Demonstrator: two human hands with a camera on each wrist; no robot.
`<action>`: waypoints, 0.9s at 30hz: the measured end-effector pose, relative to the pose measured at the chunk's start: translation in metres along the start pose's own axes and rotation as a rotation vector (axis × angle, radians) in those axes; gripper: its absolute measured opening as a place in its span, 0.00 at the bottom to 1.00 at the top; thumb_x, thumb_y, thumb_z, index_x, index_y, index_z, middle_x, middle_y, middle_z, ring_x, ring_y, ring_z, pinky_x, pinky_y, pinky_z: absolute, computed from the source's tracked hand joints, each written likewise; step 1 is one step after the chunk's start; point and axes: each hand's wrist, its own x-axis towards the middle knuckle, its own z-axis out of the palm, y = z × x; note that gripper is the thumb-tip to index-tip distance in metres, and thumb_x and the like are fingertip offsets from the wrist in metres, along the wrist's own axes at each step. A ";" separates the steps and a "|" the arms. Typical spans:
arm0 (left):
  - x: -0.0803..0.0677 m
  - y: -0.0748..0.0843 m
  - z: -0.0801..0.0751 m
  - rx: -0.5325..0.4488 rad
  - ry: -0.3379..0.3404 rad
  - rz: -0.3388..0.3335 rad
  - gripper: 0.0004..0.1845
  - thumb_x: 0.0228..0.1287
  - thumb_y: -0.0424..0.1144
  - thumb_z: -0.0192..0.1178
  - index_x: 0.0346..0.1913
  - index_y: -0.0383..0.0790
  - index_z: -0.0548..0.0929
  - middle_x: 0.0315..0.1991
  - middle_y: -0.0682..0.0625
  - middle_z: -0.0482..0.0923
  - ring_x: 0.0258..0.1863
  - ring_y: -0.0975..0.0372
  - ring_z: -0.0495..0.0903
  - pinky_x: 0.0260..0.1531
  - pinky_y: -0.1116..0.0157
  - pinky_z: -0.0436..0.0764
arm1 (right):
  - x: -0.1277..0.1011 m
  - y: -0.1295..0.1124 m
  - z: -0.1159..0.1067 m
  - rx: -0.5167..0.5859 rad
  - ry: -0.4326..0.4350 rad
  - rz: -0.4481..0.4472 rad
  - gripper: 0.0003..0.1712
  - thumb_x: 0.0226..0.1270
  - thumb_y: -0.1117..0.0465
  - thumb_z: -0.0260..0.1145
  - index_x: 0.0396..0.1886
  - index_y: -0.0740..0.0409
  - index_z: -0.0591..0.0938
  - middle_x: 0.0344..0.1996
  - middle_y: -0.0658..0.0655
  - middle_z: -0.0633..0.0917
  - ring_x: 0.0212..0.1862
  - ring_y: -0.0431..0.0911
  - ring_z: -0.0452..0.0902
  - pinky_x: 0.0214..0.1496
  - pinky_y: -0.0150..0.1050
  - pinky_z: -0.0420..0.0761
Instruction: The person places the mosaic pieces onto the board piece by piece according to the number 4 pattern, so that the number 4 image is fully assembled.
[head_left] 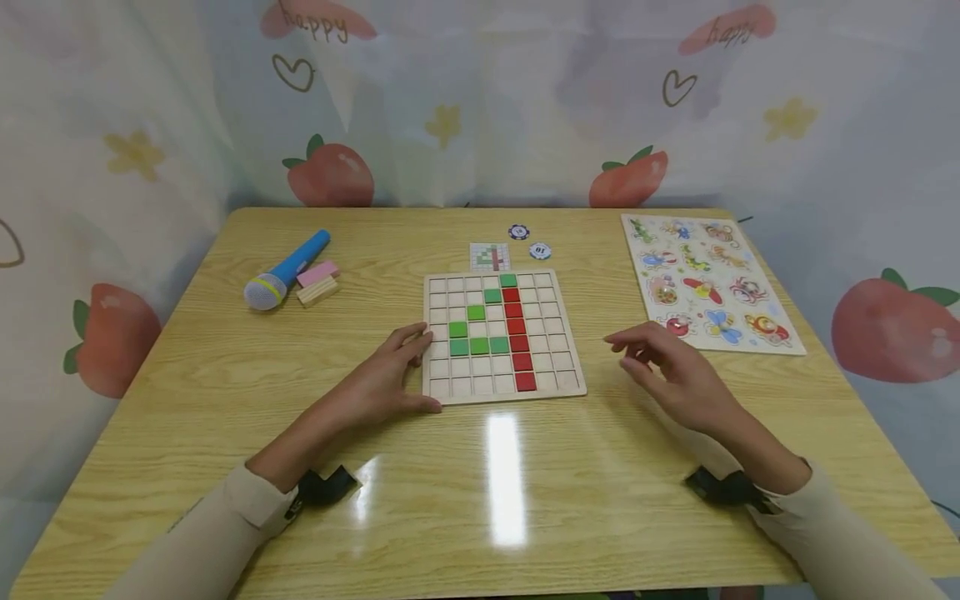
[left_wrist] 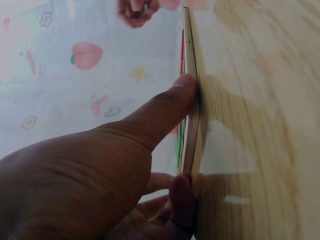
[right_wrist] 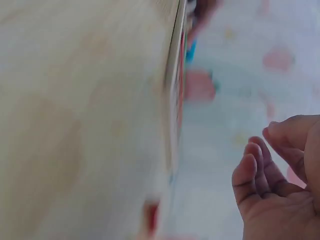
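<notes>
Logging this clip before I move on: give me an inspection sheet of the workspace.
Surface: wooden table, glossy, with light glare.
Job's things: grid board holding green tiles and a red tile column; pattern card behind it.
Clutter: toy microphone, pink and wooden blocks, two chips, animal peg puzzle.
Grips: left hand touches the board's left edge; right hand hovers, holding nothing.
Cables: nothing seen.
Surroundings: strawberry-print curtain.

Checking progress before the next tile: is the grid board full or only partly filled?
Partly filled. The board holds one red column and some green tiles; most squares are bare.
</notes>
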 end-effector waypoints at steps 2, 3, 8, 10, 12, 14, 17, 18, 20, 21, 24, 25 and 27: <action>-0.001 0.000 0.000 -0.002 0.000 -0.009 0.62 0.56 0.55 0.82 0.85 0.37 0.57 0.88 0.43 0.48 0.80 0.46 0.67 0.75 0.44 0.72 | -0.013 0.014 -0.012 0.028 0.033 0.066 0.21 0.76 0.73 0.66 0.64 0.56 0.82 0.51 0.55 0.86 0.43 0.39 0.83 0.44 0.24 0.79; -0.001 0.000 0.000 -0.001 -0.001 -0.010 0.62 0.56 0.55 0.82 0.85 0.37 0.57 0.88 0.43 0.48 0.79 0.46 0.67 0.75 0.44 0.72 | -0.019 0.021 -0.016 0.034 0.037 0.100 0.21 0.76 0.73 0.65 0.65 0.57 0.82 0.52 0.54 0.86 0.43 0.39 0.83 0.44 0.23 0.79; -0.002 -0.001 0.000 -0.006 0.002 -0.018 0.61 0.56 0.55 0.82 0.85 0.38 0.58 0.88 0.44 0.48 0.76 0.49 0.71 0.73 0.45 0.73 | -0.037 0.047 -0.026 0.055 -0.011 0.182 0.27 0.75 0.73 0.67 0.71 0.59 0.78 0.55 0.52 0.84 0.45 0.36 0.80 0.44 0.24 0.79; -0.003 -0.001 0.000 -0.008 0.002 -0.014 0.61 0.56 0.55 0.82 0.85 0.37 0.57 0.88 0.45 0.48 0.73 0.51 0.73 0.72 0.46 0.74 | -0.039 0.053 -0.025 0.043 -0.039 0.171 0.29 0.73 0.72 0.69 0.71 0.57 0.79 0.50 0.52 0.83 0.43 0.37 0.79 0.42 0.26 0.77; -0.004 -0.001 0.000 -0.013 0.002 -0.012 0.61 0.56 0.55 0.82 0.85 0.37 0.57 0.88 0.45 0.49 0.70 0.53 0.74 0.71 0.47 0.74 | -0.039 0.056 -0.023 0.016 -0.058 0.149 0.29 0.72 0.71 0.71 0.70 0.54 0.80 0.48 0.51 0.83 0.41 0.38 0.77 0.41 0.28 0.76; -0.005 0.000 0.000 -0.012 0.004 -0.006 0.61 0.57 0.55 0.81 0.85 0.37 0.57 0.87 0.45 0.49 0.68 0.53 0.75 0.71 0.47 0.75 | -0.038 0.056 -0.020 -0.030 -0.065 0.135 0.26 0.72 0.69 0.72 0.68 0.50 0.83 0.48 0.50 0.83 0.39 0.37 0.76 0.39 0.28 0.74; -0.005 0.000 -0.001 0.001 0.014 0.003 0.61 0.57 0.55 0.82 0.85 0.36 0.57 0.87 0.44 0.50 0.67 0.53 0.75 0.70 0.47 0.75 | -0.035 0.056 -0.016 -0.096 -0.054 0.113 0.21 0.72 0.68 0.72 0.61 0.46 0.87 0.52 0.49 0.82 0.38 0.35 0.73 0.38 0.28 0.72; -0.005 0.001 -0.002 0.005 0.016 0.006 0.61 0.57 0.55 0.82 0.85 0.35 0.58 0.87 0.44 0.50 0.66 0.53 0.75 0.70 0.48 0.75 | -0.034 0.055 -0.015 -0.119 -0.047 0.109 0.20 0.72 0.68 0.72 0.59 0.45 0.87 0.53 0.49 0.83 0.37 0.34 0.72 0.38 0.27 0.72; -0.004 0.001 -0.002 0.012 0.019 0.011 0.61 0.56 0.55 0.82 0.85 0.35 0.58 0.87 0.44 0.50 0.66 0.53 0.75 0.70 0.48 0.75 | -0.032 0.054 -0.014 -0.152 -0.035 0.104 0.18 0.72 0.68 0.72 0.56 0.45 0.88 0.52 0.49 0.83 0.36 0.33 0.71 0.37 0.27 0.72; -0.004 0.002 -0.002 0.015 0.019 0.013 0.61 0.56 0.55 0.82 0.85 0.35 0.58 0.87 0.44 0.50 0.65 0.53 0.76 0.69 0.48 0.75 | -0.032 0.053 -0.013 -0.161 -0.032 0.103 0.17 0.72 0.68 0.73 0.55 0.45 0.88 0.52 0.49 0.83 0.36 0.33 0.71 0.37 0.27 0.72; -0.003 0.002 -0.002 0.016 0.012 0.012 0.61 0.56 0.55 0.82 0.85 0.36 0.58 0.87 0.44 0.49 0.67 0.53 0.76 0.70 0.48 0.76 | -0.030 0.051 -0.012 -0.197 -0.033 0.093 0.17 0.71 0.69 0.73 0.54 0.47 0.87 0.46 0.48 0.83 0.36 0.33 0.71 0.37 0.27 0.73; -0.003 0.002 -0.002 0.014 0.009 0.011 0.61 0.57 0.55 0.82 0.85 0.36 0.58 0.87 0.44 0.49 0.68 0.53 0.75 0.70 0.48 0.76 | -0.030 0.050 -0.012 -0.206 -0.037 0.090 0.16 0.71 0.69 0.73 0.54 0.48 0.86 0.45 0.48 0.83 0.36 0.33 0.72 0.37 0.28 0.74; -0.002 0.002 -0.001 0.009 0.004 0.010 0.61 0.57 0.55 0.81 0.85 0.36 0.57 0.87 0.44 0.49 0.70 0.52 0.75 0.71 0.47 0.75 | -0.029 0.048 -0.012 -0.230 -0.043 0.081 0.16 0.71 0.69 0.73 0.54 0.49 0.86 0.42 0.47 0.83 0.36 0.32 0.73 0.38 0.28 0.76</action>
